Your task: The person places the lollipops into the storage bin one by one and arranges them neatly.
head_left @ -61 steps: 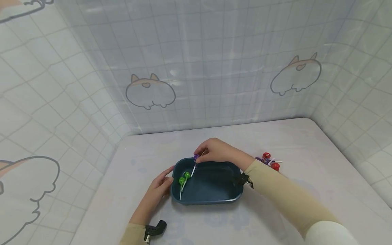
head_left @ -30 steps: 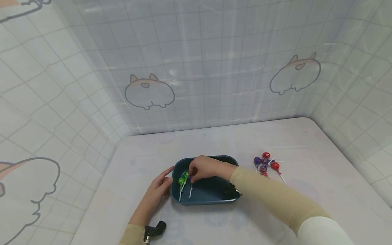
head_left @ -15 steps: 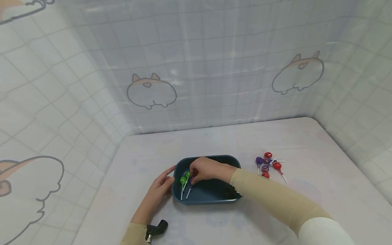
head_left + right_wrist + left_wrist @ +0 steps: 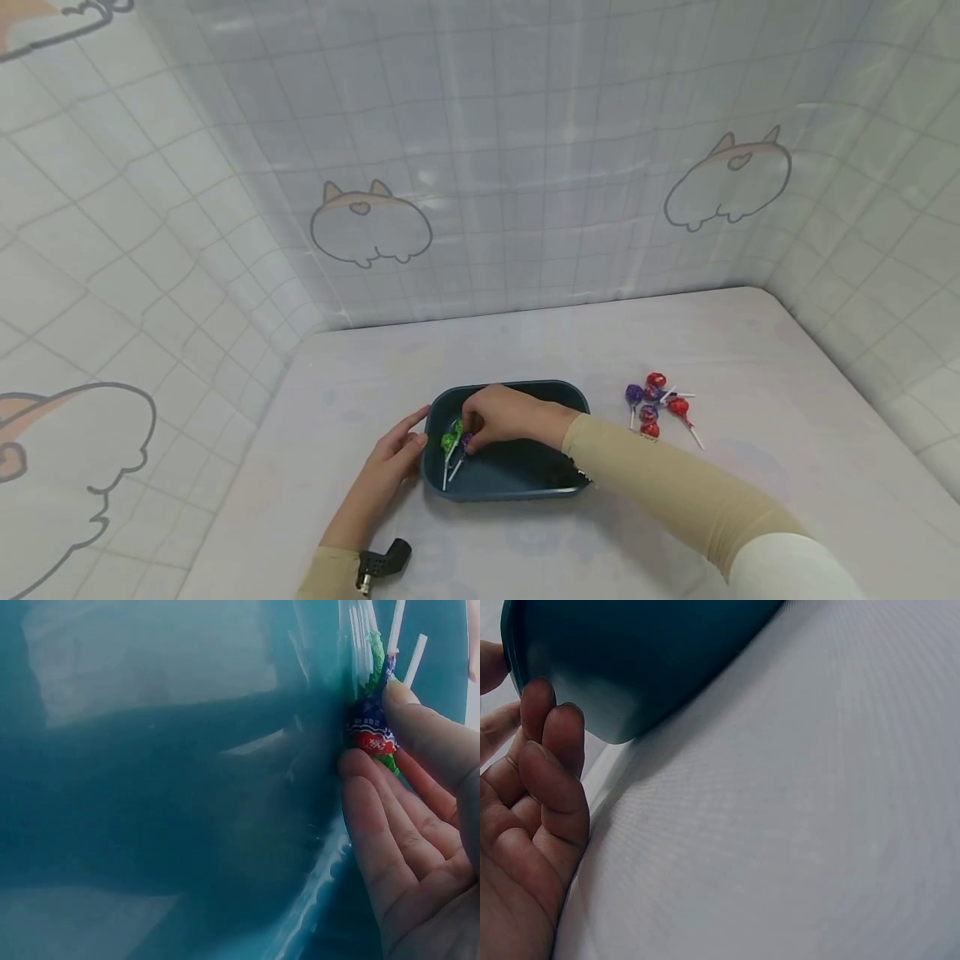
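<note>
My right hand [image 4: 504, 412] reaches into a dark teal tray [image 4: 517, 495] and pinches a purple-wrapped lollipop [image 4: 371, 724] between thumb and fingers. Its white stick points toward the near side of the tray. Right beside it, at the tray's left end, lie two green lollipops [image 4: 448, 442]; in the right wrist view they are mostly hidden behind the purple one. At the tray's left wall is my left hand [image 4: 393, 454], with thumb and fingertips touching the rim from outside. The left wrist view shows its other fingers [image 4: 559, 780] loosely bent against the outer wall.
Several red and purple lollipops [image 4: 649, 412] lie in a loose pile on the pale tabletop [image 4: 570, 342], right of the tray. My right forearm passes just in front of them. Printed grid curtains [image 4: 510, 167] stand behind and at both sides.
My right hand has lowered the purple lollipop from the far rim into the tray, and its stick has swung left toward the green ones. The left hand stays at the rim.
</note>
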### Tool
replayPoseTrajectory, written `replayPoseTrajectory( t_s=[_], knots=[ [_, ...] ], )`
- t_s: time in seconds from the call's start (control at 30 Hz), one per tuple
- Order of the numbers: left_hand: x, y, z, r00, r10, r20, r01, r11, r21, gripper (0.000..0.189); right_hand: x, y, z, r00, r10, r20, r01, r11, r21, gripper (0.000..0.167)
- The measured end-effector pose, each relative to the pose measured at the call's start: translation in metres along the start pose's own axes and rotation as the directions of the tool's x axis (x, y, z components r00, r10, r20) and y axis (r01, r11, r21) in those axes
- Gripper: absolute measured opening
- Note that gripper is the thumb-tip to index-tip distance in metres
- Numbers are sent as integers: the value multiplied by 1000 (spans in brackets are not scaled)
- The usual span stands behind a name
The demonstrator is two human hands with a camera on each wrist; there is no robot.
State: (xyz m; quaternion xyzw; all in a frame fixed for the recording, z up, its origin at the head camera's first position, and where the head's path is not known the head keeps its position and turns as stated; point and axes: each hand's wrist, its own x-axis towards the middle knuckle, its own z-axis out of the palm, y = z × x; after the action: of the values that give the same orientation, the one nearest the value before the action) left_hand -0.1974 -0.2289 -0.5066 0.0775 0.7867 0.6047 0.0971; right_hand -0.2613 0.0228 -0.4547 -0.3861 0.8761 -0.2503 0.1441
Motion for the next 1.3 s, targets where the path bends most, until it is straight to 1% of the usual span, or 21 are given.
replayPoseTrajectory(
  t_s=[0.27,0.4,0.53,0.7,0.83,0.97,1.17,1.3],
  knots=[
    [1,-1,-1,1000,23,6,-23,1000,-2,46,-6,-1,-13,1000,-9,-13,9,999,49,26],
    [0,-3,-2,1000,15,8,-15,1000,-1,46,-12,-5,-23,999,-19,-29,21,997,71,35],
    [-1,-3,-4,1000,7,7,-7,1000,9,46,-19,-9,-33,998,-29,-56,34,995,96,44],
    [-2,-3,-4,1000,12,2,-12,1000,7,47,-31,-7,-47,994,-28,-103,40,992,121,45],
    [-3,-3,-4,1000,16,2,-16,1000,4,47,-41,-2,-56,992,-20,-126,38,988,147,45],
    [-3,-3,-4,1000,27,-2,-27,1000,9,47,-52,4,-64,986,12,-166,17,985,170,43],
    [-3,-4,-4,999,39,-2,-39,999,-1,47,-69,16,-76,969,68,-239,-23,982,186,41],
    [-3,-4,-3,999,47,0,-47,999,-1,47,-81,26,-82,956,74,-283,-21,982,187,42]
  ],
)
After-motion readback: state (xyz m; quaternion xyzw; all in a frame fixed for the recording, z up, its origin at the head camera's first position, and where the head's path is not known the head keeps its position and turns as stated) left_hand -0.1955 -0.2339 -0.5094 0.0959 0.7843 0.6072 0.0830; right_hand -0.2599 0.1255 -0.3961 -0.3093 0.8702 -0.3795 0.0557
